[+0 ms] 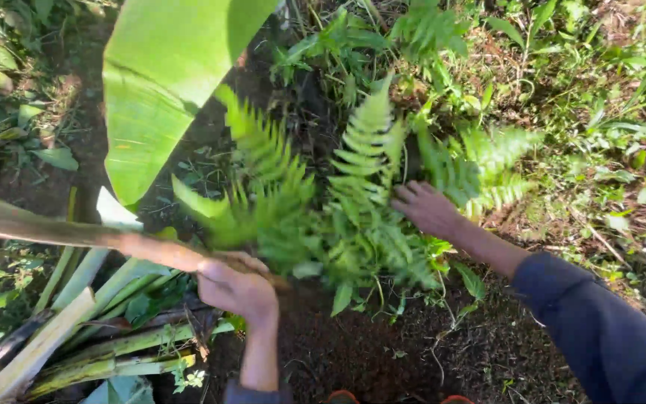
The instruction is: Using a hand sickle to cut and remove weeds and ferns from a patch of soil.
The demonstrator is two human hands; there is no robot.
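The fern (353, 202) grows in the middle of the view, out of dark soil (353, 352). Its fronds are bright green, with many small toothed leaflets in rows, and they spread outward in several directions; some of them look blurred. The right hand (428, 208) reaches into the fronds from the right side, with the fingers spread a little and laid on the leaves, not closed around anything that I can see. The left hand (237, 288) is just beside the fern on its left, and its fingers are closed around the end of a long brown stick (61, 233), which runs away to the left edge. Above the stick hangs a big smooth banana leaf (158, 82). Under the stick lie pale green cut stalks (91, 344) in a pile on the ground. Low weeds (600, 112) cover the ground to the right.
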